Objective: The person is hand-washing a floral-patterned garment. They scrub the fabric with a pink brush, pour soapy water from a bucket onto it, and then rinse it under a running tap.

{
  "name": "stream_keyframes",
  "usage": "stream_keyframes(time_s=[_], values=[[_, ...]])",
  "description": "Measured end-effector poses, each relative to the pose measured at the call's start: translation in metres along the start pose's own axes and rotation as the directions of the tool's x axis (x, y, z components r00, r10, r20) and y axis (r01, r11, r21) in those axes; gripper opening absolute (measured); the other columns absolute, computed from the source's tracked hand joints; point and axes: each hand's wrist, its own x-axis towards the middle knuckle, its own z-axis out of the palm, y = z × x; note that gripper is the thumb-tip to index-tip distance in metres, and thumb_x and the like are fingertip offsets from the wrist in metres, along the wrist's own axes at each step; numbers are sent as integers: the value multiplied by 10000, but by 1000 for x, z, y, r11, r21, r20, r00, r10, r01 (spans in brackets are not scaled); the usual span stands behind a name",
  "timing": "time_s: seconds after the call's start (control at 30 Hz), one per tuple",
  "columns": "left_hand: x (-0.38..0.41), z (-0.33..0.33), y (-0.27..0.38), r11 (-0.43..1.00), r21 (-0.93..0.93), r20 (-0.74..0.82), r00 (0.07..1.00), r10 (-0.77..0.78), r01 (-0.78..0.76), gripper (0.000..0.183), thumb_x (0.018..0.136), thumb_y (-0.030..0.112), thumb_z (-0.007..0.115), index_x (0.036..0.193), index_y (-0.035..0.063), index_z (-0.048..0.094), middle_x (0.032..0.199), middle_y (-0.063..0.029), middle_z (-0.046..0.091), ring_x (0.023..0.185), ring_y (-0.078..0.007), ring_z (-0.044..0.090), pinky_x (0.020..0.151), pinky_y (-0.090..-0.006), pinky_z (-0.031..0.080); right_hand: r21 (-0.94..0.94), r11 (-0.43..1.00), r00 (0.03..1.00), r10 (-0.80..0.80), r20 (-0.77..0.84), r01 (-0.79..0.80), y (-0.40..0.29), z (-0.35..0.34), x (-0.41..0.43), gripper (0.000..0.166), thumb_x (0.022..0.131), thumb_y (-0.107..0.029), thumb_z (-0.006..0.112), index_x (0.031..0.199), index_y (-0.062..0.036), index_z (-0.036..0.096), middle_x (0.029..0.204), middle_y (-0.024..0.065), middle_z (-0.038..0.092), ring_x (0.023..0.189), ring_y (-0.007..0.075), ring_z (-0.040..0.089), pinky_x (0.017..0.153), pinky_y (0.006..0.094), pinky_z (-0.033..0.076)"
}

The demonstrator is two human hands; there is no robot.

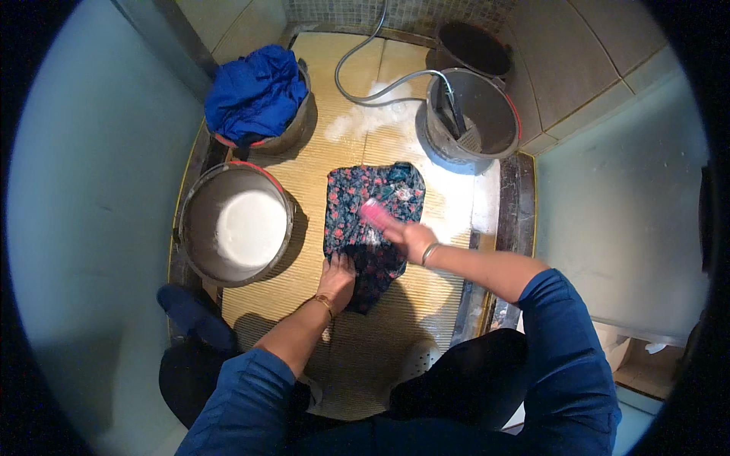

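Note:
A dark floral cloth (345, 196) with red and pink flowers lies folded on the ribbed floor in front of me. Patches of white suds show on it. My right hand (412, 239) grips a pink scrubbing brush (378, 214) over the cloth's middle; both are blurred, and the bristles are hidden. With its palm down, my left hand (337, 278) presses on the cloth's lower left edge, fingers slightly spread.
At left stands a bucket (197, 228) with white foamy liquid; behind it another bucket (291, 128) holds blue fabric (254, 94). At right, a grey bucket (505, 122) contains a shower head (470, 138) on a hose (342, 77). Foam (365, 122) lies on the floor. Frosted glass panels (97, 199) flank me.

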Motion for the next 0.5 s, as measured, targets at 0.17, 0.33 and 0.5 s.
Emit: stream_keyframes(time_s=[0.17,0.33,0.5], values=[[5,-1,16,996,54,217,973,-80,70,495,878,158,485,1330,-41,447,1337,-193,466,1301,-342,387,1047,-489,325,-228,968,991,-86,107,108,18,41,35,336,836,-204,548,1163,-245,612,823,125,665,722,313,661,631,425,538],[6,-1,2,999,20,307,951,-49,45,504,901,165,462,1367,-19,406,1401,-194,412,1337,-346,348,1080,-493,289,-113,963,927,197,-321,-244,77,-42,88,316,944,-394,435,1056,-170,628,772,185,674,710,328,667,639,458,527],[0,1,10,987,163,220,975,-23,-14,484,897,130,448,1362,6,401,1371,-177,428,1308,-336,381,1027,-461,360,-53,995,970,-73,233,87,-38,9,47,562,937,-552,329,1146,-139,649,1077,208,650,1135,314,569,994,438,412]])
